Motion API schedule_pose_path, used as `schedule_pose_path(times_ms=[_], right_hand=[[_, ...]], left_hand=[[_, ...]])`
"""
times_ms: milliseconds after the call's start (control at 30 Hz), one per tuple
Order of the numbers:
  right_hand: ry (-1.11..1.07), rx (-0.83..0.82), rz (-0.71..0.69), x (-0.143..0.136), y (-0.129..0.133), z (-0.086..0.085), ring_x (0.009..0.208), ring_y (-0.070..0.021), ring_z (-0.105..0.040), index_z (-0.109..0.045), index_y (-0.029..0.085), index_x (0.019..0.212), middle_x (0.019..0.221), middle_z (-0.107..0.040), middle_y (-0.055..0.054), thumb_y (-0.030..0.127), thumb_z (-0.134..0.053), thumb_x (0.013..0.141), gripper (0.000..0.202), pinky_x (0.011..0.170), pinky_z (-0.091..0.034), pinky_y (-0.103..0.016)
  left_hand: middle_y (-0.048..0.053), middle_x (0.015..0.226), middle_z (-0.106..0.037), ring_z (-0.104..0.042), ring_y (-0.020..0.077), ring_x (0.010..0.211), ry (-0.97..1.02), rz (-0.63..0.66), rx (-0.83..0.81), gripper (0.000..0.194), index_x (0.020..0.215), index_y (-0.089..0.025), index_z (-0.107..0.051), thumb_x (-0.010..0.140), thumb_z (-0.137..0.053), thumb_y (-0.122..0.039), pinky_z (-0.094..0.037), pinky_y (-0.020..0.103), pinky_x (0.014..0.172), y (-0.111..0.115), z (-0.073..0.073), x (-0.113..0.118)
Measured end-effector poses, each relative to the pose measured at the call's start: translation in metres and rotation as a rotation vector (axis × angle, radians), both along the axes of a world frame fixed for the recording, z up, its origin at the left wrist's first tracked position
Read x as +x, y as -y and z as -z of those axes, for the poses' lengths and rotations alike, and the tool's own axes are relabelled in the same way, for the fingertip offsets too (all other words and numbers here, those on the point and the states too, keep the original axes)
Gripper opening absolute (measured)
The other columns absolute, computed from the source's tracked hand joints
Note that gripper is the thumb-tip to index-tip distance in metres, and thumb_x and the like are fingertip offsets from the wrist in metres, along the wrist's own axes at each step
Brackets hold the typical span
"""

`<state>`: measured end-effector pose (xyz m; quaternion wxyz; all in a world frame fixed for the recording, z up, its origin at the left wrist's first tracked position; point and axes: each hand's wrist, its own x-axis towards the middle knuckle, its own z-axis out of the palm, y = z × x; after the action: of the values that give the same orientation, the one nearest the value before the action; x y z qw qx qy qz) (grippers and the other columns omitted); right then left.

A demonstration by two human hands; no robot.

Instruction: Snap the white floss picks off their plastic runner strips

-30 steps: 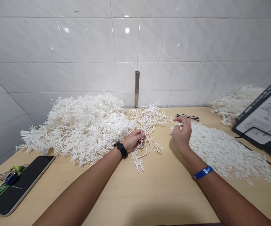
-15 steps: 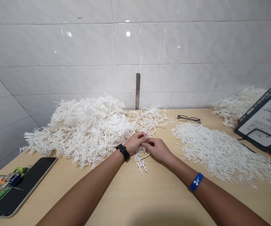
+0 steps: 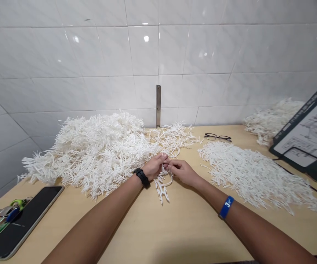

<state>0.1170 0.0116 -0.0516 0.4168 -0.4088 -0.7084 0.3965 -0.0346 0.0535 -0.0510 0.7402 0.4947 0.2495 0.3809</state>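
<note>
My left hand (image 3: pixel 155 165), with a black watch at its wrist, is closed around a branched white plastic piece (image 3: pixel 162 191) that hangs below the fingers. Fingertips of my right hand (image 3: pixel 182 171) pinch at the same piece, close against the left fingers; the exact grip is hidden. A blue band (image 3: pixel 226 207) circles the right wrist. Beside the left hand rises a big heap of branched white plastic pieces (image 3: pixel 100 154). Behind both hands lies a thinner scatter of white branching strips (image 3: pixel 175 137).
A flat pile of small white pieces (image 3: pixel 252 172) spreads at right, with eyeglasses (image 3: pixel 217 137) behind it. A printed dark box (image 3: pixel 309 128) leans at far right before another white pile (image 3: pixel 271 119). A phone (image 3: pixel 29 216) and keys (image 3: pixel 6 214) lie at left. Behind stands a tiled wall (image 3: pixel 106 55).
The view has shifted slightly to the right. My fingertips have moved a little apart, the left thumb now lifted and the right fingers lower at the branched piece.
</note>
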Motion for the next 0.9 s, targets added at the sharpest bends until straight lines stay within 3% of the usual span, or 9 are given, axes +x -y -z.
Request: schedule_pose_path(times_ms=[67, 133, 333, 433, 500, 633, 733, 900], right_hand=[[-0.006, 0.006, 0.014, 0.000, 0.001, -0.002, 0.059, -0.0116, -0.036, -0.037, 0.020, 0.057, 0.059, -0.038, 0.004, 0.043, -0.054, 0.081, 0.037, 0.058, -0.032, -0.025], [0.019, 0.016, 0.117, 0.002, 0.001, -0.006, 0.058, -0.0116, -0.034, -0.037, 0.021, 0.058, 0.058, -0.034, 0.004, 0.044, -0.053, 0.081, 0.036, 0.056, -0.030, -0.025], [0.017, 0.122, 0.726, 0.036, -0.004, -0.026, 0.053, -0.0120, -0.025, -0.023, 0.024, 0.058, 0.053, -0.025, 0.005, 0.035, -0.053, 0.082, 0.040, 0.051, -0.023, -0.027], [0.019, 0.177, 0.911, 0.050, -0.007, -0.032, 0.053, -0.0123, -0.024, -0.023, 0.024, 0.060, 0.053, -0.024, 0.006, 0.031, -0.056, 0.081, 0.040, 0.052, -0.023, -0.028], [0.039, 0.181, 0.863, 0.049, -0.006, -0.031, 0.053, -0.0127, -0.028, -0.027, 0.024, 0.060, 0.054, -0.029, 0.005, 0.034, -0.054, 0.083, 0.037, 0.052, -0.024, -0.028], [0.178, 0.128, 0.500, 0.028, -0.001, -0.021, 0.054, -0.0134, -0.036, -0.037, 0.022, 0.059, 0.054, -0.037, 0.003, 0.047, -0.047, 0.090, 0.042, 0.053, -0.027, -0.028], [0.374, 0.130, 0.277, 0.009, 0.004, -0.014, 0.055, -0.0131, -0.040, -0.046, 0.020, 0.058, 0.055, -0.045, 0.002, 0.049, -0.052, 0.087, 0.042, 0.054, -0.026, -0.027], [0.564, 0.210, 0.258, -0.005, 0.004, -0.007, 0.054, -0.0129, -0.039, -0.044, 0.019, 0.054, 0.055, -0.049, 0.000, 0.039, -0.058, 0.083, 0.037, 0.055, -0.023, -0.028]], left_hand=[[-0.006, 0.063, -0.036, -0.036, 0.0065, 0.055, 0.031, 0.000, -0.039, 0.046, 0.073, -0.017, -0.044, 0.068, -0.079, -0.047, -0.033, 0.022, 0.055, 0.000, -0.002, 0.000], [-0.006, 0.063, -0.037, -0.038, 0.0064, 0.055, 0.037, -0.009, -0.037, 0.044, 0.073, -0.017, -0.044, 0.070, -0.079, -0.045, -0.036, 0.022, 0.057, 0.000, -0.003, 0.000], [-0.004, 0.065, -0.044, -0.044, 0.0080, 0.059, 0.010, -0.033, 0.009, 0.044, 0.072, -0.016, -0.046, 0.069, -0.079, -0.045, -0.042, 0.023, 0.062, 0.001, 0.000, 0.000], [-0.004, 0.065, -0.045, -0.044, 0.0077, 0.060, 0.009, -0.046, 0.027, 0.044, 0.072, -0.016, -0.047, 0.069, -0.079, -0.045, -0.042, 0.024, 0.063, -0.001, 0.003, 0.000], [-0.003, 0.066, -0.047, -0.047, 0.0078, 0.060, -0.015, -0.058, 0.044, 0.043, 0.074, -0.016, -0.048, 0.069, -0.079, -0.045, -0.041, 0.023, 0.062, -0.002, 0.005, 0.000], [-0.003, 0.066, -0.052, -0.051, 0.0087, 0.059, -0.085, -0.078, 0.073, 0.042, 0.080, -0.015, -0.052, 0.069, -0.078, -0.047, -0.036, 0.022, 0.057, -0.002, 0.007, 0.001], [-0.003, 0.067, -0.052, -0.050, 0.0080, 0.059, -0.082, -0.090, 0.086, 0.042, 0.082, -0.015, -0.054, 0.068, -0.079, -0.046, -0.035, 0.021, 0.056, 0.000, 0.006, 0.001], [-0.002, 0.072, -0.055, -0.052, 0.0097, 0.064, -0.078, -0.089, 0.095, 0.044, 0.083, -0.014, -0.055, 0.067, -0.080, -0.047, -0.037, 0.022, 0.060, 0.000, 0.007, 0.003]])
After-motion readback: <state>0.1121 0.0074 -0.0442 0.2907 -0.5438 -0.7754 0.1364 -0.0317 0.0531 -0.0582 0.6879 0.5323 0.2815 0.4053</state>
